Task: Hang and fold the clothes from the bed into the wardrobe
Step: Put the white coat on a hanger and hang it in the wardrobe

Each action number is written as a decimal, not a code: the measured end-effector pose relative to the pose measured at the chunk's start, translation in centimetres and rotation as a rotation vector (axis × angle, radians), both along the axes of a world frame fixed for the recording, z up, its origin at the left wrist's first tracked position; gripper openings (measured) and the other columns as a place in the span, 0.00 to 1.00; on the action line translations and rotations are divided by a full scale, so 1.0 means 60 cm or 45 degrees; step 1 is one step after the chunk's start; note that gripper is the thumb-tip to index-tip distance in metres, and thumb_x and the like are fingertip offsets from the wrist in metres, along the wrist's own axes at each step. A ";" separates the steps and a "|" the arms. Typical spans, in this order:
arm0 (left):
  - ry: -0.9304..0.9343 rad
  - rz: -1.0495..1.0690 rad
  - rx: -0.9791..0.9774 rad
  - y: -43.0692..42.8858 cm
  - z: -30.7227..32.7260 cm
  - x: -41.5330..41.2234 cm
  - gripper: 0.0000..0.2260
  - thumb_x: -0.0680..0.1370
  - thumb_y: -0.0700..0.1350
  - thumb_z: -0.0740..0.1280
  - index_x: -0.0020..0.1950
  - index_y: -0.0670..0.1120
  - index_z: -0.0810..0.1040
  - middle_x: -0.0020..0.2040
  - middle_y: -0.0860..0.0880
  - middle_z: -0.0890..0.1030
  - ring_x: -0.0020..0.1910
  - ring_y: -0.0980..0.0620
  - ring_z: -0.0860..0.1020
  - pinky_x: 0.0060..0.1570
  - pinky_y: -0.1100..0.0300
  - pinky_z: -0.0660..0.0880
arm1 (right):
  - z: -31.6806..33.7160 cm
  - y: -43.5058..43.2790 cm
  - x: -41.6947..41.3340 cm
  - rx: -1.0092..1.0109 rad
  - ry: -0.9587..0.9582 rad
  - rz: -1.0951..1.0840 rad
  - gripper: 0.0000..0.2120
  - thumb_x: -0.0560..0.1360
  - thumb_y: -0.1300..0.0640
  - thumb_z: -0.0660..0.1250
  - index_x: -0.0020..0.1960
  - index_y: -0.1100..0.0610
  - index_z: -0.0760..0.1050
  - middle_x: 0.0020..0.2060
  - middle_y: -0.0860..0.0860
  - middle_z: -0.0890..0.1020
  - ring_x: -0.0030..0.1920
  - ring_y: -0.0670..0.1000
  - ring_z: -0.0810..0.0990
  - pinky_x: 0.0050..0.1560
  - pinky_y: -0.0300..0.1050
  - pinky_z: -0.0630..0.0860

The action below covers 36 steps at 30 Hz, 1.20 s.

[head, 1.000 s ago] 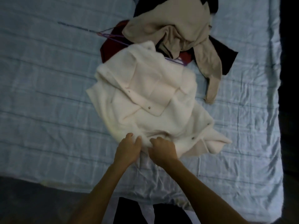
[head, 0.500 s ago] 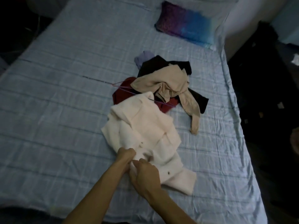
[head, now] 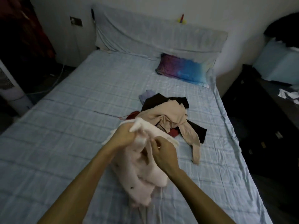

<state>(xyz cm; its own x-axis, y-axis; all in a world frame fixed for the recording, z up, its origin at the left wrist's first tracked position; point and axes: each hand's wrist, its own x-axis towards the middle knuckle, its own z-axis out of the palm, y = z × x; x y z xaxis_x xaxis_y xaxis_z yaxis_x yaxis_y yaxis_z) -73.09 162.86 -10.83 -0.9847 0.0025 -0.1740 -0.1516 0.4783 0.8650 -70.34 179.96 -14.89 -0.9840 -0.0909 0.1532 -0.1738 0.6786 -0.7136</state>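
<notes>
— Where is the left hand (head: 123,135)?

— Over the middle of the bed (head: 64,143), with its fingers curled tight around a bunch of the cream jacket (head: 145,172) near the top edge. A fold of the fluffy cloth sticks out above the knuckles.

— And the right hand (head: 163,153)?

— Just beside the left one, a little lower and nearer the person. Its fingers are curled too, and the fingertips pinch the same jacket where the cloth folds inward. Both hands are closed on it; neither is flat or relaxed.

— Does the jacket lie on the sheet?

— Its upper part is held up off the sheet between the two hands. The rest hangs down toward the person, and the lowest part looks to reach the sheet near the foot of the bed. A few dark snaps show on the front.

— What about the other clothes?

— They sit in a pile just beyond the hands, on the right half of the bed. A beige garment (head: 168,117) lies on top, one long part trailing toward the foot. Under it are a black garment (head: 163,101) and a red garment (head: 174,132). A small lavender piece (head: 146,95) touches the far side of the pile.

— Anything farther up?

— A purple and blue pillow (head: 181,68) near the headboard (head: 153,34), well apart from the pile.
</notes>
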 end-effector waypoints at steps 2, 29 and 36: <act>0.149 -0.141 -0.156 -0.009 0.050 -0.007 0.12 0.76 0.45 0.62 0.54 0.43 0.81 0.49 0.46 0.82 0.50 0.49 0.79 0.46 0.61 0.72 | 0.025 0.007 -0.029 -0.079 0.079 -0.053 0.05 0.78 0.51 0.62 0.45 0.49 0.76 0.40 0.42 0.79 0.41 0.41 0.76 0.41 0.35 0.70; 1.316 -0.082 -0.401 0.006 0.236 -0.022 0.26 0.64 0.27 0.59 0.57 0.42 0.80 0.53 0.50 0.80 0.52 0.57 0.77 0.56 0.71 0.70 | 0.057 0.073 -0.084 -0.320 0.103 -0.042 0.26 0.74 0.35 0.62 0.66 0.48 0.67 0.61 0.45 0.74 0.59 0.45 0.72 0.61 0.48 0.72; 1.362 -0.046 -0.381 0.010 0.225 0.008 0.26 0.63 0.25 0.60 0.56 0.41 0.81 0.53 0.51 0.79 0.53 0.58 0.76 0.57 0.69 0.70 | 0.036 0.062 -0.075 0.092 0.037 -0.078 0.33 0.67 0.56 0.65 0.71 0.54 0.60 0.62 0.53 0.72 0.63 0.56 0.70 0.62 0.57 0.69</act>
